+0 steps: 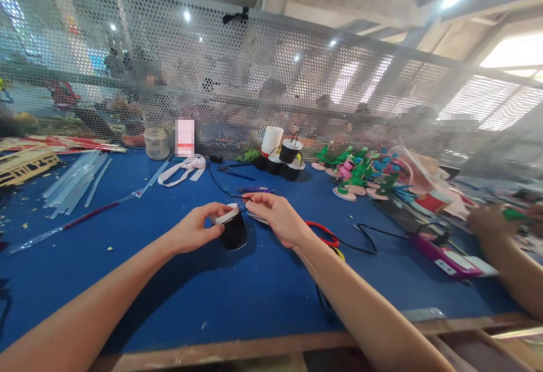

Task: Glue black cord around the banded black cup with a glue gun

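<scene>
The small black white-rimmed cup (pixel 232 228) is best kept steady in the closed left hand (pixel 195 228) while the right hand (pixel 275 217), fingers pinched, works at its rim.

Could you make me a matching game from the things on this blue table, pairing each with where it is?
Things:
1. small black cup
2. clear sticks
3. pink gadget
4. red-handled scissors

Places:
A. far left of the table
B. between the two hands
C. just behind the right wrist
D. right side, near another person's arm

Pairs: 1-B, 2-A, 3-D, 4-C
</scene>
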The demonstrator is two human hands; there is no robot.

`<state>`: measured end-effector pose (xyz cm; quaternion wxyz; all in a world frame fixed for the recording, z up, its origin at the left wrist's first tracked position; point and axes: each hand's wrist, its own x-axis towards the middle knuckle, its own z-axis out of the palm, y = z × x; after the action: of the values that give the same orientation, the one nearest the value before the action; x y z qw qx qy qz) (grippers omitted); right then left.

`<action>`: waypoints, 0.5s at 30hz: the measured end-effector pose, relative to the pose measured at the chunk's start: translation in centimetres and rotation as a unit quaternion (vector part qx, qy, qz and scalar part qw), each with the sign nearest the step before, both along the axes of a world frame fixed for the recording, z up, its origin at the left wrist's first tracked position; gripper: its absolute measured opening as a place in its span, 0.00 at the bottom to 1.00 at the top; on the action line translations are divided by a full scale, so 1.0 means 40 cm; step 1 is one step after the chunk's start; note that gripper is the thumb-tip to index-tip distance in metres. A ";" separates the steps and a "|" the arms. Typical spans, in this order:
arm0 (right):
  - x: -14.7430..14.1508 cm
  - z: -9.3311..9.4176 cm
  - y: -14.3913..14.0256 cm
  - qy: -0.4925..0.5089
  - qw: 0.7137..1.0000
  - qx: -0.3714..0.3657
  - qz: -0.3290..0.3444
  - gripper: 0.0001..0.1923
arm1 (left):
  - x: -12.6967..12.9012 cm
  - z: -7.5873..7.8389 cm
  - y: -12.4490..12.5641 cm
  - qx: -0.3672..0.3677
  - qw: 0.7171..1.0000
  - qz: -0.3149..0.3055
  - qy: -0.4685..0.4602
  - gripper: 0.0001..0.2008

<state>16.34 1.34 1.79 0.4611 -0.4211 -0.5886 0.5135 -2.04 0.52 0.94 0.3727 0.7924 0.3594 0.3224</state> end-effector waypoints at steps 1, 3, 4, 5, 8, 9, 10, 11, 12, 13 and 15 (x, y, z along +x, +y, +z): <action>0.005 -0.007 0.000 0.010 1.000 -0.005 -0.006 0.08 | 0.000 0.000 0.001 -0.002 1.000 0.000 0.004 0.02; 0.010 -0.019 0.002 0.013 1.000 -0.011 -0.014 0.09 | 0.001 0.001 0.001 -0.008 1.000 0.004 0.017 0.02; 0.011 -0.023 0.002 0.008 1.000 -0.012 -0.017 0.09 | 0.001 0.002 0.001 -0.011 1.000 0.008 0.022 0.03; 0.012 -0.025 0.002 0.001 1.000 -0.010 -0.019 0.09 | 0.002 0.003 0.000 -0.013 1.000 0.010 0.023 0.03; 0.015 -0.024 -0.002 -0.011 1.000 0.002 -0.016 0.10 | 0.003 0.003 0.001 -0.013 0.999 0.016 0.024 0.05; 0.015 -0.023 -0.003 -0.014 1.000 0.005 -0.015 0.10 | 0.003 0.002 0.002 -0.013 0.999 0.017 0.025 0.05; 0.016 -0.022 -0.004 -0.017 1.000 0.008 -0.015 0.10 | 0.003 0.001 0.002 -0.013 0.999 0.017 0.025 0.05; 0.017 -0.023 -0.004 -0.020 1.000 0.009 -0.016 0.10 | 0.003 0.000 0.003 -0.013 0.999 0.016 0.025 0.05; 0.017 -0.024 -0.003 -0.023 0.999 0.011 -0.019 0.10 | 0.002 -0.002 0.003 -0.012 1.000 0.013 0.023 0.04; 0.018 -0.026 -0.001 -0.026 0.999 0.013 -0.024 0.10 | 0.002 -0.003 0.003 -0.009 1.000 0.008 0.019 0.04; 0.018 -0.032 0.005 -0.033 0.999 0.018 -0.032 0.11 | 0.002 -0.003 0.003 -0.004 1.000 -0.004 0.009 0.01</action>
<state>17.07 1.54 0.50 0.4652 -0.4483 -0.5990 0.4731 -1.95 0.62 0.81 0.3739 0.7955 0.3606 0.3119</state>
